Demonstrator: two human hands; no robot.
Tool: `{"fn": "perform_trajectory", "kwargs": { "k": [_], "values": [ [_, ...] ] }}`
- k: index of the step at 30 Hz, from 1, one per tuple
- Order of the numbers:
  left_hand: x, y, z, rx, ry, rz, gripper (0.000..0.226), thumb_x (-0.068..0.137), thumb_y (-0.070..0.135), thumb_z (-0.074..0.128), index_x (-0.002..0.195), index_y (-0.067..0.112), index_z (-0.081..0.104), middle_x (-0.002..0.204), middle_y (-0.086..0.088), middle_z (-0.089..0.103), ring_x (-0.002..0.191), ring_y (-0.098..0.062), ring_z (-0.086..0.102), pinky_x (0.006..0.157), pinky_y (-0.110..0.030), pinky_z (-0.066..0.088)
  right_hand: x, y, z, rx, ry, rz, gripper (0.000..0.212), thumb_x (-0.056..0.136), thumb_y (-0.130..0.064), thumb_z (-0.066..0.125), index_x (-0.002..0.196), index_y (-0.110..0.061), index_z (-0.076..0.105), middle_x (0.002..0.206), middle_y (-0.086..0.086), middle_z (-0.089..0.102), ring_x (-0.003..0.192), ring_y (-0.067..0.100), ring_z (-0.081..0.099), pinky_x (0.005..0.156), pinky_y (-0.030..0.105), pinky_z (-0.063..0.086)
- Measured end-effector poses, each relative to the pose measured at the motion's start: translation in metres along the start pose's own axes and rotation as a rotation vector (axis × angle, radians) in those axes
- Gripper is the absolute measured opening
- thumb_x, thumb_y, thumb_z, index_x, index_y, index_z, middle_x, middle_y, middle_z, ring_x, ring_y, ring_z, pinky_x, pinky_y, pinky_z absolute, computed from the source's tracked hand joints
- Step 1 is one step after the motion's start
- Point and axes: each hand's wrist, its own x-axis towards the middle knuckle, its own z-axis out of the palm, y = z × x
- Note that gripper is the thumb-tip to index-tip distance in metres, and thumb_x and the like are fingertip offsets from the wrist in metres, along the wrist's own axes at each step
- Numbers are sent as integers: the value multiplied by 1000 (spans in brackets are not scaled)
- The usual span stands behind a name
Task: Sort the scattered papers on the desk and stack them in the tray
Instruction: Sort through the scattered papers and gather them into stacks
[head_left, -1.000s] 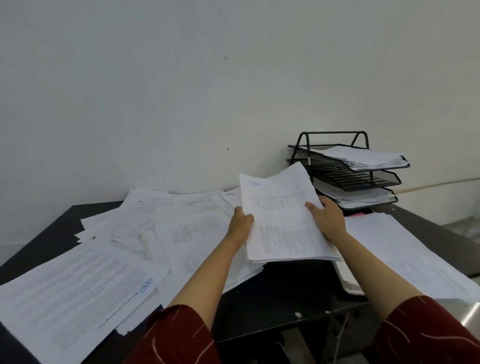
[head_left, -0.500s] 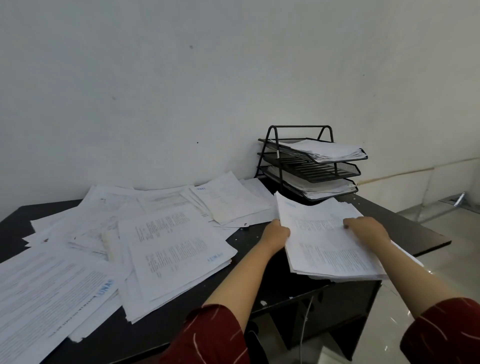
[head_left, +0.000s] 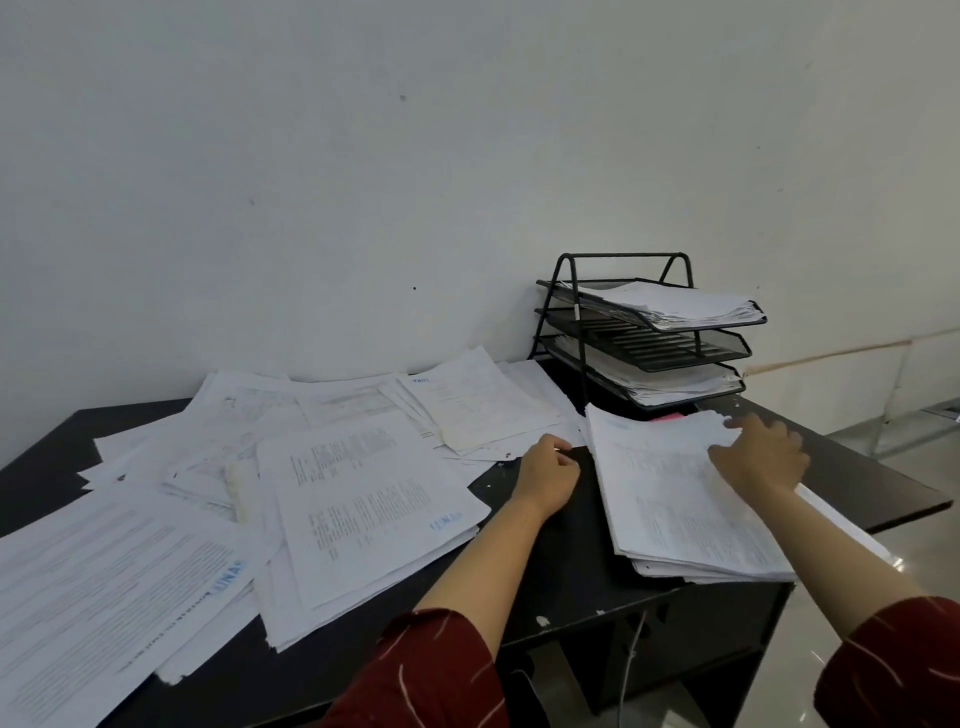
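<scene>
While your right hand (head_left: 759, 457) rests with relaxed fingers on the paper stack (head_left: 675, 499) at right of centre, your left hand (head_left: 548, 475), loosely curled, holds nothing just beside it. That stack's long axis runs from the tray (head_left: 649, 358) toward the lower right, overhanging the counter (head_left: 561, 561) edge. Scattered papers (head_left: 363, 499) fill the left; a bare strip lies between.

Dark red sleeves (head_left: 431, 670) with thin pale dashes; bare forearms.
</scene>
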Motion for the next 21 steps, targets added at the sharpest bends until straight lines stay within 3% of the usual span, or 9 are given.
{"fn": "perform_trajectory", "kwargs": {
  "k": [4, 8, 12, 16, 21],
  "values": [
    [-3, -15, -40, 102, 146, 57, 24, 91, 7, 47, 113, 9, 57, 102, -7, 59, 85, -15, 58, 73, -22, 47, -15, -45, 12, 160, -18, -115, 40, 80, -17, 64, 120, -17, 61, 121, 17, 55, 117, 38, 44, 93, 43, 38],
    [-15, -38, -94, 241, 250, 36, 24, 92, 8, 47, 112, 10, 59, 115, -8, 57, 105, -19, 54, 92, -27, 45, -45, -100, 34, 317, -108, -256, 32, 80, -18, 64, 112, -18, 63, 116, 10, 60, 112, 33, 49, 92, 42, 43],
    [-37, -62, -147, 416, 300, -24, 27, 90, 20, 57, 116, 12, 58, 118, -8, 56, 115, -22, 50, 98, -33, 43, -80, -152, 54, 435, -237, -362, 24, 79, -16, 63, 102, -21, 65, 107, 2, 65, 101, 25, 58, 84, 35, 48],
    [-59, -69, -171, 479, 157, -29, 62, 72, 53, 74, 123, 22, 56, 131, 4, 52, 124, -15, 43, 106, -34, 38, -111, -189, 75, 515, -352, -421, 19, 81, -17, 62, 100, -19, 64, 100, 0, 65, 90, 20, 60, 80, 34, 51],
    [-69, -71, -152, 492, 6, 2, 84, 61, 70, 73, 131, 31, 49, 140, 13, 47, 131, -11, 41, 109, -32, 32, -124, -202, 91, 530, -378, -364, 18, 88, -26, 54, 101, -15, 63, 98, 1, 65, 92, 21, 60, 82, 34, 50]
  ]
}}
